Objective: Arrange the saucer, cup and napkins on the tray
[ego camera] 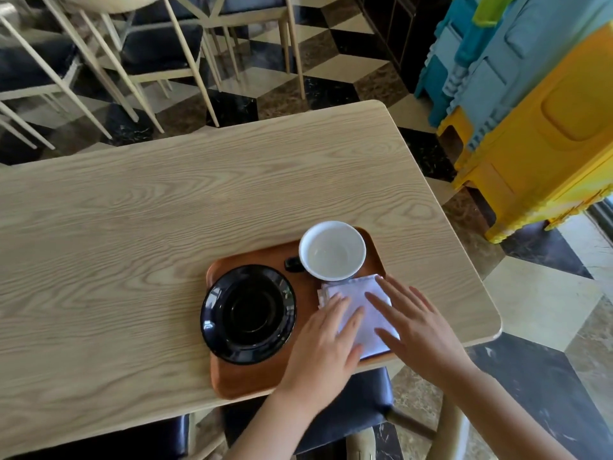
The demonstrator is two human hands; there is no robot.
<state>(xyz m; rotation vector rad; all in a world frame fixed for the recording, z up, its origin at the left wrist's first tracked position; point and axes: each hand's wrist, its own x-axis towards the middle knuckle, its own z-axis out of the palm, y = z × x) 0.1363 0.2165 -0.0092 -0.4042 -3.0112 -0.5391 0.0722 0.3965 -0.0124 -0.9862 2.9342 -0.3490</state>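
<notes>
Both the left hand [320, 351] and right hand [419, 330] are pressing spread, flat fingers [381, 302] on the white napkins [360, 312] lying on the wooden tray [245, 380] beside the black saucer [248, 314] and white cup [332, 250], and a sideways push is likely risking fanning the stack or nudging the cup.

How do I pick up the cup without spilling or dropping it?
Probably by its dark handle. The cup stands upright at the far right of the tray, and the handle sticks out to the left, toward the saucer. Come from the left, over the bare tray between them. The napkins and both hands, left hand and right hand, crowd the near side.
</notes>
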